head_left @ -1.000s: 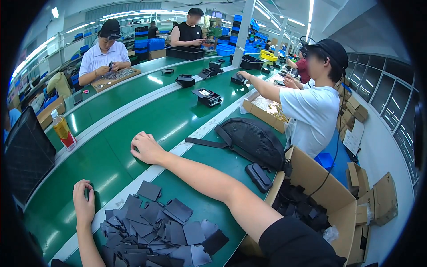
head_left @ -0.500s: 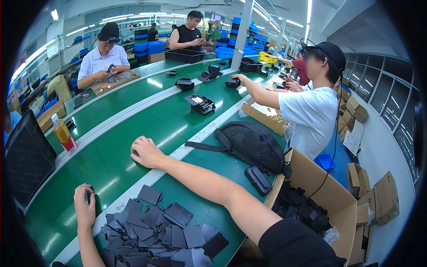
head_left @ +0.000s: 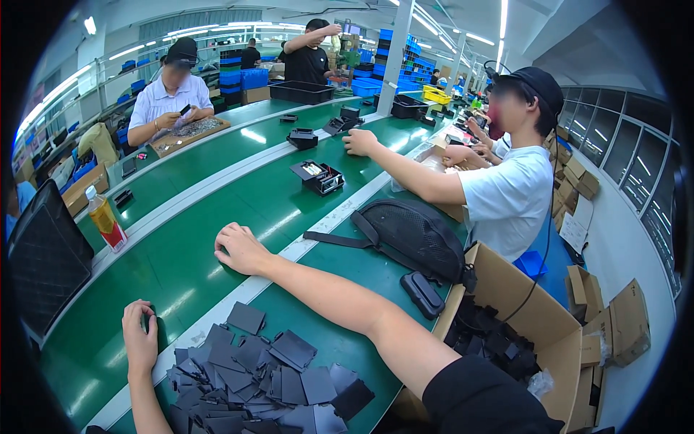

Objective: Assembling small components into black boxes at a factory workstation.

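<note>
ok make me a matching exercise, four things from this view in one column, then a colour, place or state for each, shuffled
1. dark plates
2. drink bottle
3. black bag
4. large open cardboard box

A. white cap on top
B. black parts inside
C. heaped together, overlapping
D. strap stretched out to its left

Pairs: 1-C, 2-A, 3-D, 4-B

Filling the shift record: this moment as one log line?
left hand: at green belt | right hand: at belt | dark plates: loose pile between forearms
</note>
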The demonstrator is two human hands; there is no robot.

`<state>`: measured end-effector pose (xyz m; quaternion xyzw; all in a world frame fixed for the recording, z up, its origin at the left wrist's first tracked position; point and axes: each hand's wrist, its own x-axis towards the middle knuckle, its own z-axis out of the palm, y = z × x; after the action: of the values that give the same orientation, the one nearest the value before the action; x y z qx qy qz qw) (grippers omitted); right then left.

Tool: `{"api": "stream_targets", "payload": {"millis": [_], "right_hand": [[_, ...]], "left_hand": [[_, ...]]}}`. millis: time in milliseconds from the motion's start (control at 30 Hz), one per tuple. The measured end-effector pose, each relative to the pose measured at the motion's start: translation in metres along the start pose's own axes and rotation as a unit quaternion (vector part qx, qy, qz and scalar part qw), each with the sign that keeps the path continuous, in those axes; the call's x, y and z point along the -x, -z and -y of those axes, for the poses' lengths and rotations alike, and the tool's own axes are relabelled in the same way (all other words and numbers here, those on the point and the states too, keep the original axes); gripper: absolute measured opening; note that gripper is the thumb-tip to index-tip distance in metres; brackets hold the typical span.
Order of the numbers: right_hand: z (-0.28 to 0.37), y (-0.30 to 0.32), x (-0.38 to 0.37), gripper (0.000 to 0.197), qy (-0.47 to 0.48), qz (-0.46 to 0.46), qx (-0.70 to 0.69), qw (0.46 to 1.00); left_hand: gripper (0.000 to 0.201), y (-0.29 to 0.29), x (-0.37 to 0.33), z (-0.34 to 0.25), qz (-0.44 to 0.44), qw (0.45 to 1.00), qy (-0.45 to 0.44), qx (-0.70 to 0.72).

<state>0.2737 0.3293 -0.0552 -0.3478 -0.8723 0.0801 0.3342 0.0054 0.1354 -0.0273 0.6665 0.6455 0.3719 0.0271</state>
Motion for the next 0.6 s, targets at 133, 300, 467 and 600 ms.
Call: {"api": "stream_targets", "payload": {"millis": [133,300,467,600], "right_hand": [[0.017,0.004,-0.017,0.017,0.019,-0.03,-0.026,0.999],[0.009,0.031,-0.022,0.038,0.02,-0.2,0.074,0.977],[-0.043,0.059,-0.018,0.065,-0.161,-0.199,0.325,0.91],[-0.056,0.063,-0.02,0.073,-0.28,-0.148,0.36,0.877]], "left_hand": [[0.014,0.023,-0.003,0.0,-0.01,1.0,-0.01,-0.018],[0.014,0.032,0.006,0.012,-0.004,1.0,-0.03,-0.005],[0.013,0.041,0.008,0.012,-0.01,0.999,-0.04,-0.006],[0.013,0.052,0.008,0.03,0.0,0.999,-0.039,0.005]]}}
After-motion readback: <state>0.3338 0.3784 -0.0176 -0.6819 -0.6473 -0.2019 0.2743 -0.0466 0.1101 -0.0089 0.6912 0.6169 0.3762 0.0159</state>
